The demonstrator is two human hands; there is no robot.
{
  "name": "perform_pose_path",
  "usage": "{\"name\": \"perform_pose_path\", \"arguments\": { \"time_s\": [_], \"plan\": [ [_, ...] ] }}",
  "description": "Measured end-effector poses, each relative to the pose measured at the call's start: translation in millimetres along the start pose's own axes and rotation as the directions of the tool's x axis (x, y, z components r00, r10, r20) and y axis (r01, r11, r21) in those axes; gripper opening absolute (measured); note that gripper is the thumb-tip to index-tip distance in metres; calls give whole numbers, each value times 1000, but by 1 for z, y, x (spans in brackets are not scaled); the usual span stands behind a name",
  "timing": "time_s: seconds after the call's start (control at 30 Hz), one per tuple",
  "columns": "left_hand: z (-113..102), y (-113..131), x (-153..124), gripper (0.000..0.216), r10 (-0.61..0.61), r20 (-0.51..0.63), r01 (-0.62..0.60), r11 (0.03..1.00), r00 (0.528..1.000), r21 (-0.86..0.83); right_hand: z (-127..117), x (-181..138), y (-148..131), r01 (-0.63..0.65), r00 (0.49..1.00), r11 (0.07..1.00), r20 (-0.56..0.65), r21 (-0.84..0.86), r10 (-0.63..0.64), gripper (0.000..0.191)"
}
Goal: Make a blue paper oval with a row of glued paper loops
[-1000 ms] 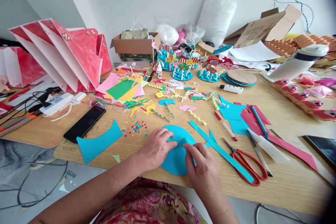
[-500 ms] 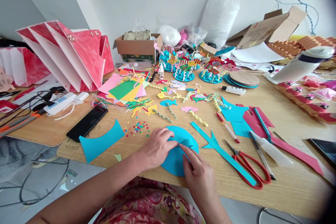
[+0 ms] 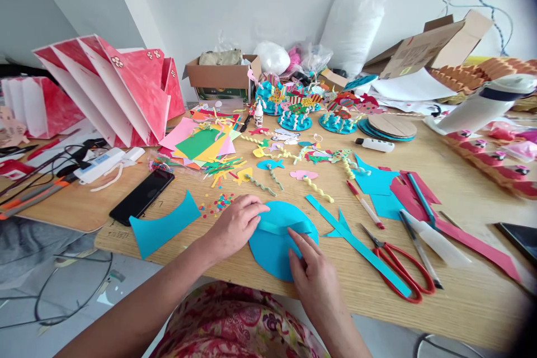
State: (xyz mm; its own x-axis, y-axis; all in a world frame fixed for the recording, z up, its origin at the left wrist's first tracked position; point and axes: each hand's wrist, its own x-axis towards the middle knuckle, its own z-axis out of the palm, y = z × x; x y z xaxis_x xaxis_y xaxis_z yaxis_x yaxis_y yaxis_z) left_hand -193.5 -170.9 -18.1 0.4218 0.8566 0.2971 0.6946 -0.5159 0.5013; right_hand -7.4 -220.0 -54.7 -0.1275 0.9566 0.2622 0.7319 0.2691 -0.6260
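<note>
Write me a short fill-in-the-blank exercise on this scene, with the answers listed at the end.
1. The left hand and the right hand are both at a round disc whose colour is ____.
2. The scissors have handles coloured ____.
3. The small white bottle stands ____, not tipped over.
4. The black phone lies nearer to the ____ hand than to the other one.

Missing words: blue; red; upright; left.

Two grips (image 3: 232,226) (image 3: 316,275), one red-handled scissors pair (image 3: 381,245)
</note>
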Motion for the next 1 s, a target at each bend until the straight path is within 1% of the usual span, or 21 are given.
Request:
{"name": "perform_pose_path", "arguments": {
  "time_s": [0.07,0.13,0.2,0.33,0.43,0.53,0.67,0.77,0.83,0.9,1.0],
  "plan": [
    [-2,-5,-5,27,-60,19,60,997,998,-42,-1,0,0,-5,1000,1000,6,23,5,41],
    [0,-7,-10,27,-94,46,97,994,994,-59,-3,1,0,-8,1000,998,3,66,7,40],
    [4,-7,-13,31,-87,55,90,995,995,-50,-5,1,0,-21,1000,994,0,106,21,39],
    [10,-4,-13,38,-67,75,63,997,995,50,-5,-1,1,-70,998,978,14,198,68,39],
    [14,-5,-12,38,-96,86,89,993,992,83,-3,-5,3,-152,988,938,53,311,143,38],
    [17,-8,-13,34,-106,86,98,991,991,87,-2,-7,3,-281,960,849,139,447,245,42],
    [21,-11,-15,31,-118,95,108,989,988,98,-3,-6,-2,-434,900,680,264,590,346,51],
    [20,-10,-14,32,-124,69,118,990,990,82,-7,-3,-7,-493,869,560,336,666,364,55],
    [17,-8,-13,34,-120,39,118,992,992,42,-11,-2,-10,-526,848,482,387,701,364,57],
    [14,-4,-11,36,-98,16,98,995,995,-15,-14,-1,-13,-554,828,405,432,727,357,57],
    [9,6,-6,37,-48,23,50,995,999,-85,-17,-2,-16,-562,819,316,458,765,347,54]
  ]
}}
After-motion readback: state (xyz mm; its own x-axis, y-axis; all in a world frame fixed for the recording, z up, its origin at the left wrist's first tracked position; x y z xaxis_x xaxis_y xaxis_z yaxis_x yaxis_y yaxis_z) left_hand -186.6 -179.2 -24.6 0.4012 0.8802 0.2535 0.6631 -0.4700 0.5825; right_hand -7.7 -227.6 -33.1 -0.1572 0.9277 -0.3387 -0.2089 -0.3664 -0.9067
